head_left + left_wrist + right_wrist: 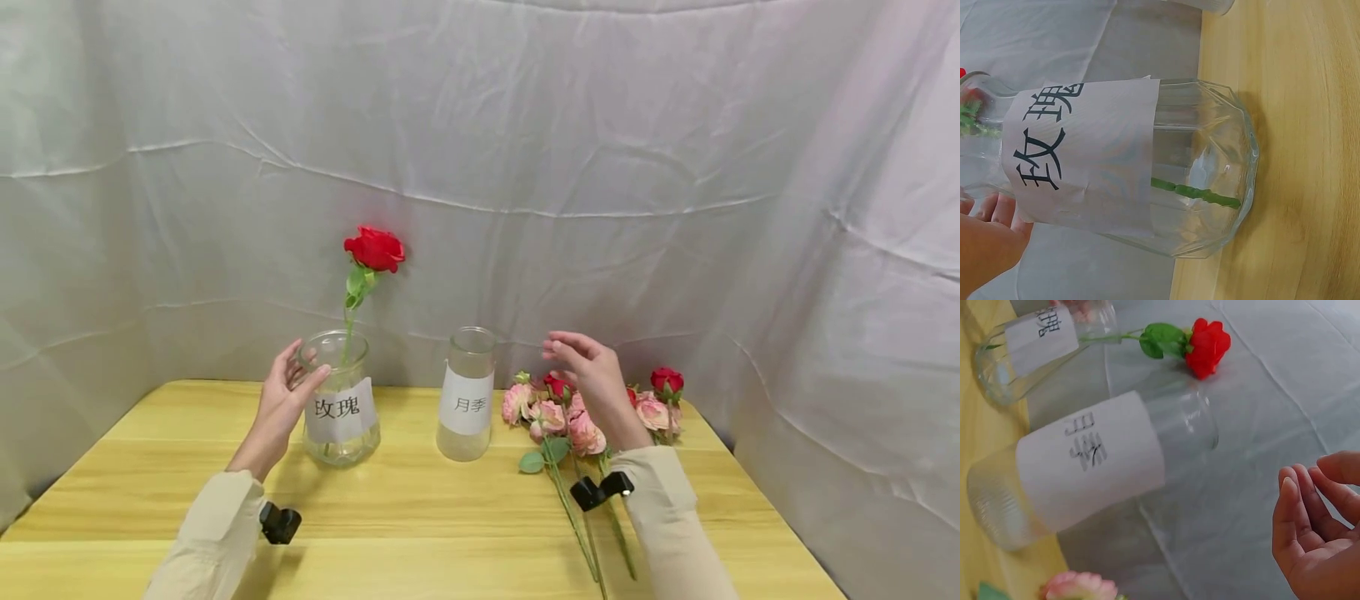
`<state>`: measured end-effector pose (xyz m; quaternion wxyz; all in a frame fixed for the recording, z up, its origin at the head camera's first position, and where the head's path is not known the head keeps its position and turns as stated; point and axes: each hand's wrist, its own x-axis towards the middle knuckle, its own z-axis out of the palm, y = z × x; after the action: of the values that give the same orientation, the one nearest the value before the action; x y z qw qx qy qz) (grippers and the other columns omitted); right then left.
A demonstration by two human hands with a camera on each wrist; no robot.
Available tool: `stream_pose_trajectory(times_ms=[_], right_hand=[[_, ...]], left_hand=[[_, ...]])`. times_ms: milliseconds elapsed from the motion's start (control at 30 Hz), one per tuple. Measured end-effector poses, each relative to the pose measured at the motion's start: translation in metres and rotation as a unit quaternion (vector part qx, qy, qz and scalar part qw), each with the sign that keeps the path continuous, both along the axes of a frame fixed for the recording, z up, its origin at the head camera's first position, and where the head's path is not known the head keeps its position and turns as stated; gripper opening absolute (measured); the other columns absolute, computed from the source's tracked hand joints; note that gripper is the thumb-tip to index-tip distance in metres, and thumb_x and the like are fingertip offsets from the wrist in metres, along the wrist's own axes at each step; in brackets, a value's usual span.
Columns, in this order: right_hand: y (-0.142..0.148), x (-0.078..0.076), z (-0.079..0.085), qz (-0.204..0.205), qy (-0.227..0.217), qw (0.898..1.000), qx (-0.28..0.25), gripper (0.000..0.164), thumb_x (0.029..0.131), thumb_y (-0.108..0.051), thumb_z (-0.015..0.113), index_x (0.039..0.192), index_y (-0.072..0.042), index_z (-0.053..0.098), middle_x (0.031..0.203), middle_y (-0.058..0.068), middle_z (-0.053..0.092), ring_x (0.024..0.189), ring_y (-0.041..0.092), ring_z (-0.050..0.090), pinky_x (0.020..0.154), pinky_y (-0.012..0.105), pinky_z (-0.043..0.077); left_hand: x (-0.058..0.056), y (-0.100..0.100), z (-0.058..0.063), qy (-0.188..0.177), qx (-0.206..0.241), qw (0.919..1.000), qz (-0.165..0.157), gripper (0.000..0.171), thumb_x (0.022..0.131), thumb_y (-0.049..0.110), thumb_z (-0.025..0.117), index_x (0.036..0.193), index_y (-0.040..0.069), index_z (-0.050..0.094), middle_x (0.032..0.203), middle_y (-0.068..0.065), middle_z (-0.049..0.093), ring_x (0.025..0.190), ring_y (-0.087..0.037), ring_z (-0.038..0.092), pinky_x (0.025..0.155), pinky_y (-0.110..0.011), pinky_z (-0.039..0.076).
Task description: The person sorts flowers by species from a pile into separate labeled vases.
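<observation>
A wide glass vase (341, 442) with a white paper label stands at the left of the table. My left hand (287, 398) holds its neck, thumb in front and fingers at the left side. One red rose (375, 249) stands in this vase; its green stem (1194, 192) reaches down to the bottom in the left wrist view. My right hand (596, 383) is raised in the air with loosely bent fingers and nothing in them. Below it lie pink flowers (587, 435) and red roses (667, 381). To its left stands a narrower labelled glass vase (465, 444).
Long green stems (570, 518) of the lying flowers point toward the front of the wooden table (420, 517). A grey cloth (480, 167) hangs behind the table and along its sides. Both wrists wear a small black camera (281, 523).
</observation>
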<state>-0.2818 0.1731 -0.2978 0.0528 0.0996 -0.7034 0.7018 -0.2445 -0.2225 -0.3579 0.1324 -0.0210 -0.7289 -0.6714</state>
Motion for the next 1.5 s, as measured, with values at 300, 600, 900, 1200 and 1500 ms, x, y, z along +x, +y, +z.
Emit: stream_pose_trajectory(times_ms=[300,600,900,1200,1500], right_hand=[[0.026,0.009,-0.035,-0.028,-0.039,0.999,0.025,0.037,0.100,-0.017,0.055,0.131,0.003,0.053,0.105,0.002,0.067,0.098,0.021,0.062,0.080,0.027,0.053],[0.048,0.014,-0.067,-0.036,-0.061,0.994,0.084,0.040,0.100,-0.017,0.056,0.131,0.007,0.052,0.116,0.018,0.063,0.098,0.028,0.064,0.084,0.037,0.054],[0.058,0.019,-0.085,-0.055,-0.087,0.986,0.128,0.038,0.098,-0.012,0.058,0.128,0.009,0.054,0.112,0.019,0.065,0.097,0.029,0.064,0.081,0.035,0.055],[0.064,0.025,-0.105,-0.054,-0.103,0.979,0.165,0.031,0.095,-0.005,0.060,0.120,0.012,0.059,0.099,0.017,0.068,0.087,0.023,0.066,0.079,0.040,0.056],[0.067,0.023,-0.121,-0.060,-0.109,0.974,0.191,0.028,0.093,-0.006,0.063,0.117,0.008,0.063,0.102,0.016,0.069,0.084,0.022,0.066,0.076,0.036,0.055]], left_hand=[[0.001,0.000,0.001,0.002,0.002,1.0000,0.002,0.080,0.099,0.020,0.055,0.155,0.007,-0.001,0.156,-0.022,0.019,0.142,-0.034,0.017,0.116,-0.044,0.017],[0.000,0.001,0.002,0.003,-0.009,1.0000,0.002,0.082,0.099,0.026,0.057,0.155,0.007,0.000,0.156,-0.021,0.019,0.143,-0.035,0.015,0.116,-0.046,0.015],[-0.001,0.000,0.001,0.003,-0.007,1.0000,0.002,0.081,0.099,0.022,0.056,0.155,0.008,-0.001,0.156,-0.020,0.019,0.142,-0.034,0.017,0.116,-0.045,0.017],[-0.001,0.000,0.000,0.001,-0.003,1.0000,0.004,0.081,0.099,0.021,0.056,0.155,0.008,0.000,0.156,-0.020,0.021,0.142,-0.034,0.017,0.116,-0.044,0.017],[-0.001,0.000,0.000,-0.001,-0.002,1.0000,0.003,0.080,0.099,0.021,0.056,0.155,0.010,-0.001,0.156,-0.018,0.020,0.143,-0.032,0.016,0.116,-0.043,0.016]])
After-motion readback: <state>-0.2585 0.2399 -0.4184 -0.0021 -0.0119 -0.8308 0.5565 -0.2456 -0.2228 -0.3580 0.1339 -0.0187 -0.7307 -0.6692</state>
